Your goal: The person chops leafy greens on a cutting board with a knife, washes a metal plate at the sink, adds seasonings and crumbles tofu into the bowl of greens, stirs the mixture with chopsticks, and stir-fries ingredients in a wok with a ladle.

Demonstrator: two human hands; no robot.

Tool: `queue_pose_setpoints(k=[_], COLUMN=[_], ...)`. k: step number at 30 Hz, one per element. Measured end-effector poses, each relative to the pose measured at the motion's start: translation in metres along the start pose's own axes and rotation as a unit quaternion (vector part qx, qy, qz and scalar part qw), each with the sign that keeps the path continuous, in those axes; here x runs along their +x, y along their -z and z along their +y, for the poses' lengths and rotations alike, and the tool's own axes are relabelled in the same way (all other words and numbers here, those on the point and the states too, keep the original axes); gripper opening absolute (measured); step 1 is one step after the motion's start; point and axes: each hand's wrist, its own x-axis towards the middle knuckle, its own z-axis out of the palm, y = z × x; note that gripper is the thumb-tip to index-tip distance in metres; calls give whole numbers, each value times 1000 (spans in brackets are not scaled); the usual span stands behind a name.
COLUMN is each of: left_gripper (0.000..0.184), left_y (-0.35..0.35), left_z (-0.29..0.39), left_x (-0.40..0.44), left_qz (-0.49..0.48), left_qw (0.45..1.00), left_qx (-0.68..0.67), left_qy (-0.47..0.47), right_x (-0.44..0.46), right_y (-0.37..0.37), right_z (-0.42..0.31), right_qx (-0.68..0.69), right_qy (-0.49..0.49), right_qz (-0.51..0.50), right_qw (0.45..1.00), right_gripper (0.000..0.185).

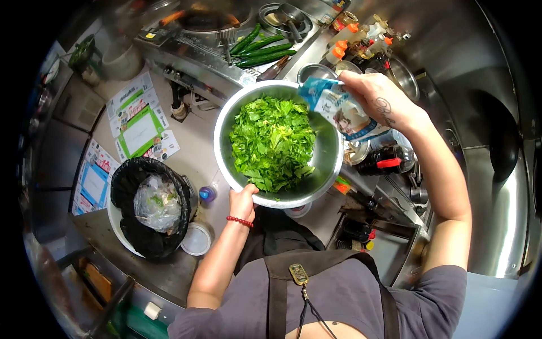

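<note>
A large metal bowl [326, 164] of chopped leafy greens [274, 144] is held in front of me. My left hand [243, 201] grips its near left rim, the thumb over the edge and the other fingers hidden below. Above the bowl's right side, my right hand [385, 97] is closed on the top of a blue and white printed bag [344, 113]. The bag tilts with its blue corner over the far right rim. Whether anything pours from it I cannot tell.
Several cucumbers [262, 50] lie by the stove [206, 20] ahead. Orange-capped squeeze bottles [337, 52] and a dark bottle with a red label [389, 161] stand on the right. A bin lined with a black bag [127, 195] and flattened cartons [138, 133] are at left.
</note>
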Motion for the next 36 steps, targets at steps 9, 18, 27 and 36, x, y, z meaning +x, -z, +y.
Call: queue_pose_setpoints(k=[9, 18, 27, 36], left_gripper=[12, 20, 20, 14], left_y=[-4, 8, 3, -1], left_z=[4, -12, -3, -8], left_x=[-7, 9, 1, -6], left_qz=[7, -10, 2, 19], left_qw=[999, 999, 999, 998], left_qx=[-7, 15, -7, -15], left_qy=[-32, -33, -39, -65], right_x=[22, 27, -18, -158], right_y=[-5, -13, -22, -135], right_z=[-18, -20, -3, 22], right_qx=[-28, -11, 77, 302], right_qy=[-19, 10, 27, -130], right_qz=[-190, -141, -29, 515], right_qw=[981, 990, 996, 792], right_gripper=[14, 6, 17, 19])
